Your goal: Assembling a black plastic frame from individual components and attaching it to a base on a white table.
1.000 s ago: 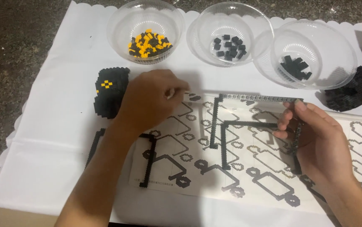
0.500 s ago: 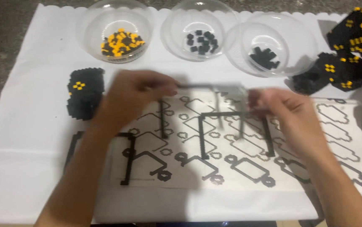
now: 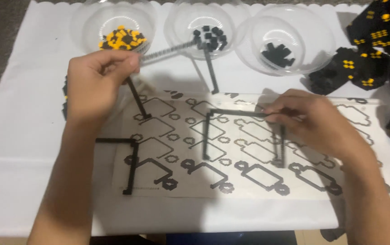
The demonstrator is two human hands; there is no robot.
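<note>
Left hand pinches a long grey toothed strip; right hand grips a black three-sided bead frame on the printed outline sheet. One black L-piece lies done; most outlines unfilled, clear plastic bowls hold beads.

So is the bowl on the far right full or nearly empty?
Nearly empty. The clear bowl holds only a small heap of black pieces at its bottom; most of its inside shows bare.

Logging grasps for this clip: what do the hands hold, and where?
Left hand pinches a long strip frame at its corner; right hand grips another frame at its top bar.
</note>
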